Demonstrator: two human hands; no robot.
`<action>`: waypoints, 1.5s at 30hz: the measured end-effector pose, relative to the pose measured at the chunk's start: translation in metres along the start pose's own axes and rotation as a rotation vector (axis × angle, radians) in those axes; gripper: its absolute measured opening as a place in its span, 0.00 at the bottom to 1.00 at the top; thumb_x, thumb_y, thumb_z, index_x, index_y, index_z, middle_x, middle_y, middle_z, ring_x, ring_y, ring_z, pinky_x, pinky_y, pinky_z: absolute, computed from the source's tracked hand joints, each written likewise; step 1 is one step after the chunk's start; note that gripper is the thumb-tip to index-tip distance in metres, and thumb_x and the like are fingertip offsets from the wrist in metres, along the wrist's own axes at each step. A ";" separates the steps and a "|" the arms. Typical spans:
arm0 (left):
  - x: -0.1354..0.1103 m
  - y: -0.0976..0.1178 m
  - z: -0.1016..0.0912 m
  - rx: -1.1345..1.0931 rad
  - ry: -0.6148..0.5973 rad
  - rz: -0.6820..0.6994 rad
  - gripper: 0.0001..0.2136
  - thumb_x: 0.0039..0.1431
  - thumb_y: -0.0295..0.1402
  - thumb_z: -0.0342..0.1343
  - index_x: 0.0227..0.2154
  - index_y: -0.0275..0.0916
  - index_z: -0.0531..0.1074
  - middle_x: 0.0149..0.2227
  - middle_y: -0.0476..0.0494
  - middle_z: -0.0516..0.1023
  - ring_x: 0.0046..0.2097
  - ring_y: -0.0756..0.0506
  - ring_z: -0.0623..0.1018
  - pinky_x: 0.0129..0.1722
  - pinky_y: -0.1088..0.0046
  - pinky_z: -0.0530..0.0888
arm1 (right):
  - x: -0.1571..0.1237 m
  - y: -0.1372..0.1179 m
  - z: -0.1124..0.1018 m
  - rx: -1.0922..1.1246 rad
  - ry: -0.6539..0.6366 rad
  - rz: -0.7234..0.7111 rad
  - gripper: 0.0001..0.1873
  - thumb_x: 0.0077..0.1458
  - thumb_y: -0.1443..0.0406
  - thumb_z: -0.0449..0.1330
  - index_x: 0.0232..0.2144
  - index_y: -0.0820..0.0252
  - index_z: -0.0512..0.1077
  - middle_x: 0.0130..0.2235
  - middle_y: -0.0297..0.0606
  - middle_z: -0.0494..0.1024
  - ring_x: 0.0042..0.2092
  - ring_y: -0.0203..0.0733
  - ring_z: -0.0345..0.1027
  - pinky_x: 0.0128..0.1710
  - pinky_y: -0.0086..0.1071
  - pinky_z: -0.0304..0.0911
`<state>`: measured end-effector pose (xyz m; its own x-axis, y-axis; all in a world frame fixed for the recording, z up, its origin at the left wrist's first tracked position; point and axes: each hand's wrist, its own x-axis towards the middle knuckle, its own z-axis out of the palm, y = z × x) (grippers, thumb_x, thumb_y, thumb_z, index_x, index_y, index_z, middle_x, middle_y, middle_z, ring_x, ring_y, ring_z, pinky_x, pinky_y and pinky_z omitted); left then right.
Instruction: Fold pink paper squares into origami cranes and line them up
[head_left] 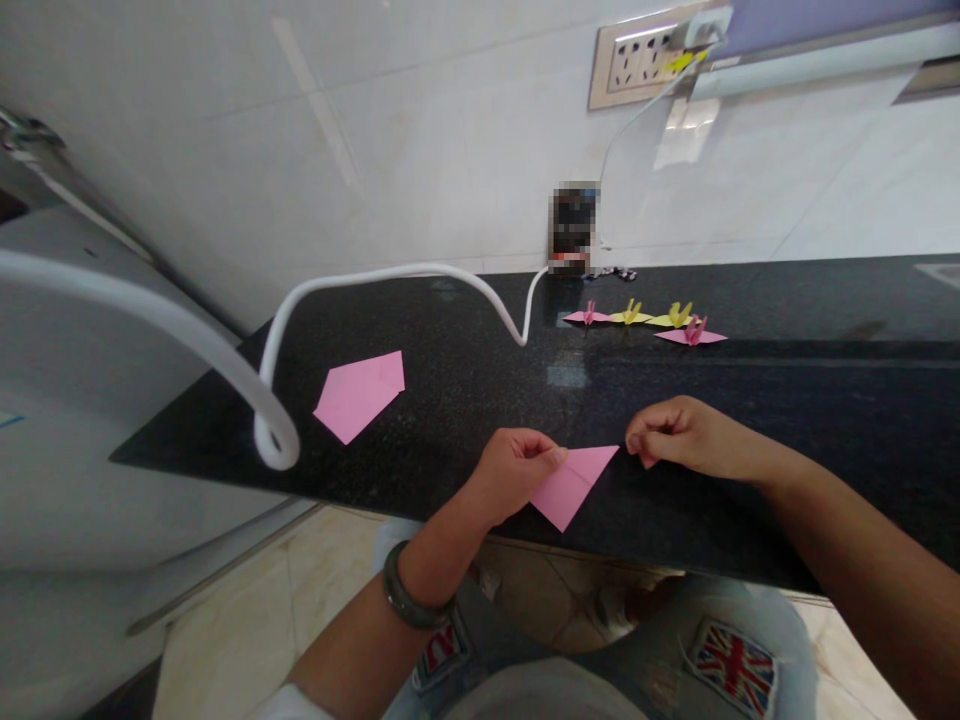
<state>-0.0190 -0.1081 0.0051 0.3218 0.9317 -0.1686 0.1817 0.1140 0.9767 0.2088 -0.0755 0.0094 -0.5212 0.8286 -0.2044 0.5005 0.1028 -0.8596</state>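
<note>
A folded pink sheet of origami paper (574,488) with a pointed right corner is pinched between the thumb and fingers of my left hand (514,470), near the counter's front edge. Creases cross its surface, and my fingers cover its left part. Just right of the pointed corner is my right hand (675,432), its fingers curled closed, a small gap from the paper and with nothing visible in them. Another folded pink paper (361,395) lies flat on the counter to the left.
At the back of the dark counter (465,390) stand small paper cranes, a pink one (589,316), yellow ones (679,317) and a darker pink one (694,335). A white bent stand arm (390,272) curves over the left side to a phone-like device (574,228) by the wall.
</note>
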 end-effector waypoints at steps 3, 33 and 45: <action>0.000 -0.001 0.001 0.002 0.009 0.018 0.11 0.46 0.35 0.52 0.20 0.31 0.68 0.18 0.51 0.62 0.21 0.56 0.58 0.20 0.79 0.54 | -0.002 -0.003 -0.001 0.056 0.185 0.041 0.11 0.47 0.60 0.53 0.25 0.62 0.69 0.25 0.35 0.71 0.24 0.32 0.61 0.21 0.26 0.55; 0.003 -0.007 -0.002 -0.318 0.050 0.042 0.11 0.46 0.37 0.55 0.25 0.32 0.70 0.24 0.46 0.70 0.25 0.53 0.67 0.27 0.76 0.64 | 0.009 -0.037 0.074 0.504 0.357 -0.114 0.11 0.48 0.59 0.54 0.28 0.62 0.68 0.23 0.33 0.68 0.23 0.30 0.58 0.19 0.25 0.54; 0.001 -0.003 -0.003 -0.253 -0.011 0.025 0.11 0.46 0.37 0.54 0.24 0.31 0.71 0.23 0.46 0.71 0.24 0.53 0.67 0.26 0.76 0.64 | 0.010 -0.033 0.076 0.579 0.335 -0.070 0.11 0.48 0.59 0.55 0.28 0.62 0.67 0.21 0.30 0.66 0.21 0.28 0.56 0.20 0.24 0.55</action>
<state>-0.0219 -0.1060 0.0021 0.3332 0.9319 -0.1436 -0.0644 0.1744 0.9826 0.1345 -0.1124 0.0006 -0.2497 0.9663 -0.0631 -0.0264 -0.0720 -0.9971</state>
